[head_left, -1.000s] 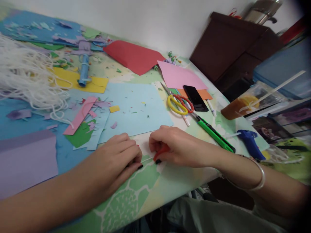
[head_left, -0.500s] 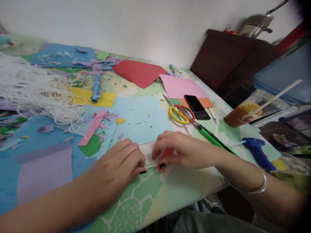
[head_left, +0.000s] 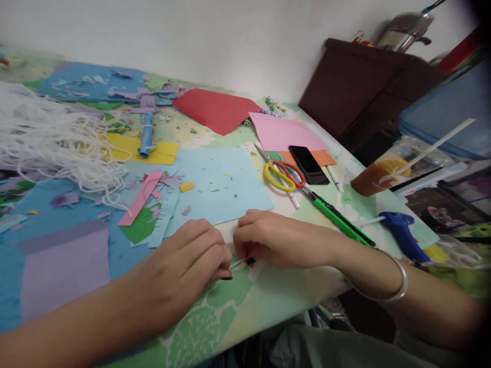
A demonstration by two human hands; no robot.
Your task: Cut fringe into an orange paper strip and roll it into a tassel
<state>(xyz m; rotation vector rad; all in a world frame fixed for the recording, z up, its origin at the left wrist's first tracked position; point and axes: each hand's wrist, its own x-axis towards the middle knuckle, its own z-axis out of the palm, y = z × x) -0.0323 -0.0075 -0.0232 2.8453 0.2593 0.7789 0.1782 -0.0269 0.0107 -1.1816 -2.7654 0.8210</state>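
Fingertips of both hands meet over a thin white stick lying near the table's front edge. The left hand is curled, its fingers pressed together and its thumb and forefinger nipping the stick's near end. The right hand is cupped over the other end; a red paper scrap seems to be tucked under its fingers, though they hide nearly all of it, so I cannot tell how it sits. Rolling it well would call for holding the stick flat against the table and keeping both pinches close to the paper's edge. Beyond the right hand lie scissors and a green utility knife; ahead of both hands, a light-blue sheet.
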